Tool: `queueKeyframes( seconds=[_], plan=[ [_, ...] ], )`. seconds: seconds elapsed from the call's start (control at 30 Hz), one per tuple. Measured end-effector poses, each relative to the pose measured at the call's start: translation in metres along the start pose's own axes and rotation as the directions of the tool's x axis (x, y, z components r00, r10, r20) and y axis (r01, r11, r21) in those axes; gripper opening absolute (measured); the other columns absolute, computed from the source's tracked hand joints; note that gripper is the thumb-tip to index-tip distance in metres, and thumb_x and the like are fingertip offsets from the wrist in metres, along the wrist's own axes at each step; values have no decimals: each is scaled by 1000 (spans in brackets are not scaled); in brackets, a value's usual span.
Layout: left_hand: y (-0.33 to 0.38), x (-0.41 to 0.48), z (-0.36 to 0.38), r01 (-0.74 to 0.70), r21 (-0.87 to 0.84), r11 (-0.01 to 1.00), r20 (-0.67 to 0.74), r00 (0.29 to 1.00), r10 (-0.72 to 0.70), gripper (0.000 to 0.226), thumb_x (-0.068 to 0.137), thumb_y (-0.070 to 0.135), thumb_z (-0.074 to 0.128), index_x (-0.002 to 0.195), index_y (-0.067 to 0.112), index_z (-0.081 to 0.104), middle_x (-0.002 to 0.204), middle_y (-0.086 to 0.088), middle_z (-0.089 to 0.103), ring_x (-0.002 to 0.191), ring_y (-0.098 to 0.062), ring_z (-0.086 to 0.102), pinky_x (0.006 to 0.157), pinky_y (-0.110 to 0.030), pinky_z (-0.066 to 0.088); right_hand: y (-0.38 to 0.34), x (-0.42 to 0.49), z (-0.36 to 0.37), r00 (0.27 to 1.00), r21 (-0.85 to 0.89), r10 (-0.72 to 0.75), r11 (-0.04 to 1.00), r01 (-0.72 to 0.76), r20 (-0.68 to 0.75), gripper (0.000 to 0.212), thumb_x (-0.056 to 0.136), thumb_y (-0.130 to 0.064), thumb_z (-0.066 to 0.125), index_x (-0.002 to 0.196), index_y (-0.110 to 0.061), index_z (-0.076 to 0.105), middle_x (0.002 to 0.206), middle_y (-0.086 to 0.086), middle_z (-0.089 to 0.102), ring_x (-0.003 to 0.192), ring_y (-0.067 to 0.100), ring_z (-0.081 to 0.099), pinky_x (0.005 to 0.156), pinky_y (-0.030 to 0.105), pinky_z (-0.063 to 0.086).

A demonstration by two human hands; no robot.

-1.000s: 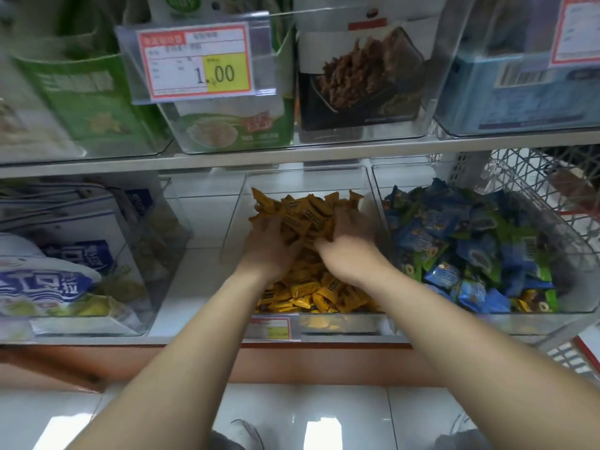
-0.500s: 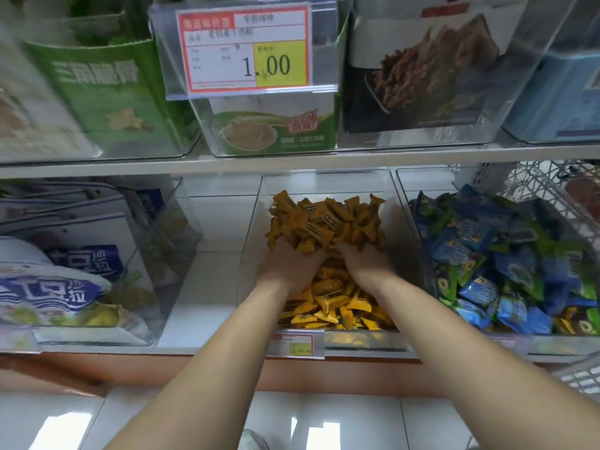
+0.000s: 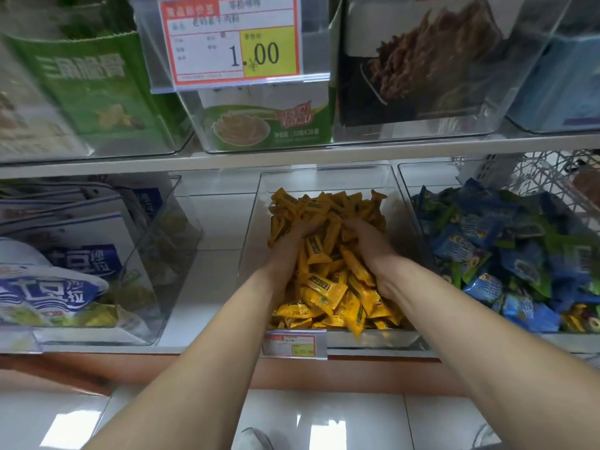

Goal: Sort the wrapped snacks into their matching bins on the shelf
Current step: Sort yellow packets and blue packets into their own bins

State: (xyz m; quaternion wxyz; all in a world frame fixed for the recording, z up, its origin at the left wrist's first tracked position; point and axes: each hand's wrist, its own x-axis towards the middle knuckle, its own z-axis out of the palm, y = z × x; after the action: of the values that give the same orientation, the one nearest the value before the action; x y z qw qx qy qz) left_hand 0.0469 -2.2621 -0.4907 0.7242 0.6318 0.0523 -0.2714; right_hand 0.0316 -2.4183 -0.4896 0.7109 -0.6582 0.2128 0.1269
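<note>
Yellow wrapped snacks (image 3: 328, 287) lie heaped in the middle clear plastic bin (image 3: 324, 172) on the lower white shelf (image 3: 207, 287). We judge them light, small and slippery in their crinkly wrappers, so a scoop from both sides of the heap holds better than a pinch. Our left hand (image 3: 285, 251) and right hand (image 3: 373, 251) stand apart, fingers curled into the pile, each cupping some pieces.

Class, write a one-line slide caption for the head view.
Left hand and right hand grasp yellow snacks in a clear bin.
</note>
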Motion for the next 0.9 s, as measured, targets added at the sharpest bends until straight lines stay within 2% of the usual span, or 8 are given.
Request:
queueKeyframes(
  seconds=[0.2, 0.3, 0.4, 0.5, 0.6, 0.67, 0.77, 0.9],
  plan=[
    [14, -1, 6, -84, -195, 977, 1, 996, 86, 52, 93, 50, 54, 129, 14, 63, 109, -17, 72, 98, -33, 70, 81, -41, 55, -27, -4, -2, 992, 48, -93, 995, 90, 84, 38, 97, -45, 51, 111, -18, 74, 107, 10, 75, 105, 32, 69, 101, 48, 49],
    [20, -4, 7, -102, -239, 966, 38, 993, 114, 55, 94, 54, 48, 124, 11, 66, 115, -19, 69, 103, -34, 68, 87, -42, 53, -42, -9, -2, 982, 67, -154, 987, 147, 113, 33, 98, -37, 53, 113, -14, 72, 109, 13, 74, 104, 32, 69, 100, 49, 51],
    [25, -7, 8, -91, -246, 965, 34, 994, 102, 61, 96, 56, 41, 127, 10, 64, 121, -19, 67, 111, -34, 65, 95, -44, 51, -52, -16, -8, 977, 52, -164, 986, 158, 133, 27, 95, -36, 57, 85, -21, 77, 90, 8, 76, 89, 30, 71, 86, 42, 57],
    [30, -15, 9, -101, -216, 971, 17, 994, 107, 54, 96, 53, 43, 120, 11, 68, 118, -18, 69, 108, -32, 67, 93, -41, 52, -60, -27, -15, 974, -187, -211, 957, 223, 86, 31, 97, -39, 54, 92, -17, 76, 95, 9, 74, 96, 29, 68, 92, 42, 53],
    [31, -28, 10, -190, 126, 974, -80, 976, 201, 38, 98, 49, 43, 102, 29, 76, 108, -5, 74, 97, -19, 71, 78, -29, 54, -62, -38, -18, 952, -535, -307, 801, 270, 21, 36, 99, -33, 48, 106, -4, 68, 112, 17, 67, 100, 31, 63, 96, 42, 50],
    [23, -36, 4, -208, 504, 838, -127, 942, 311, 31, 98, 49, 45, 117, 39, 67, 119, 7, 68, 109, -16, 64, 89, -30, 47, -55, -51, -18, 948, -583, -316, 775, 245, -22, 38, 97, -32, 51, 120, -5, 63, 127, 19, 61, 109, 31, 59, 91, 42, 49],
    [8, -46, -4, -92, 736, 671, -112, 961, 254, 48, 90, 52, 58, 135, 40, 48, 130, 2, 61, 116, -23, 59, 92, -33, 47, -29, -75, -14, 990, -682, -122, 719, 136, 69, 35, 96, -44, 53, 125, -24, 57, 129, 6, 58, 101, 16, 56, 75, 31, 44],
    [2, -54, 2, 131, 847, 515, -216, 970, 109, 62, 81, 69, 56, 128, 28, 53, 130, -4, 62, 110, -27, 59, 82, -31, 44, -4, -81, -8, 998, -840, 41, 542, 24, 55, 71, 93, -59, 49, 150, -21, 33, 155, 17, 31, 128, 31, 48, 108, 37, 38]
  ],
)
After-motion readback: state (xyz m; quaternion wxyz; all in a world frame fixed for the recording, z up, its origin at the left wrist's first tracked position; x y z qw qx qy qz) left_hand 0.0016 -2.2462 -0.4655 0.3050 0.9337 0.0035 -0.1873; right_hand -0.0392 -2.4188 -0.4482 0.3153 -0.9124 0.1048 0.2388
